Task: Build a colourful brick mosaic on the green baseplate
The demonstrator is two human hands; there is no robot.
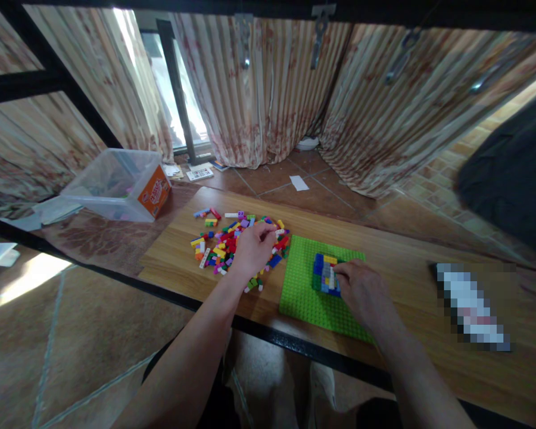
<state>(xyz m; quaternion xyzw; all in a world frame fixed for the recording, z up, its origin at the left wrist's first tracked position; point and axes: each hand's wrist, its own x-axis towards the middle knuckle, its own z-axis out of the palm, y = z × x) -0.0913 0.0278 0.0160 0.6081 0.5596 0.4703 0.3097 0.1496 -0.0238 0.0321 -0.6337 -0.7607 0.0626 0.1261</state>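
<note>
A heap of small coloured bricks lies on a wooden table. My left hand rests on the right part of the heap, fingers curled down among the bricks; what they pinch is hidden. To the right lies a bright green baseplate carrying a small block of blue, yellow and grey bricks. My right hand lies on the plate with its fingertips pressed against the right side of that block.
A clear plastic tub with an orange label stands on the cloth-covered surface at the left. A blurred-out object lies on the table at the right. Striped curtains hang behind, with papers on the tiled floor.
</note>
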